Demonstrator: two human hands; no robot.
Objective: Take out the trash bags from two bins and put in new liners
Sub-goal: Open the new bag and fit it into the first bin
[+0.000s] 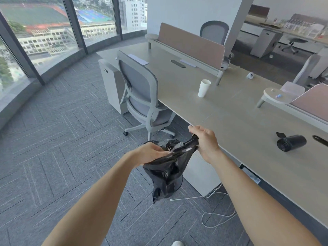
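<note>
Above the carpet [71,157] beside the desk [239,130], the left hand [150,153] and right hand [205,141] each grip the top edge of the black liner [168,171], apparently spreading its mouth for the bin [179,183] half hidden beneath it.

I'm watching the left grip [150,153] and right grip [206,141] holding a black trash bag [168,173] by its top, hanging above the carpet [62,157]; at three o'clock, a liner roll [291,142] is lying on the bench [248,121].
</note>
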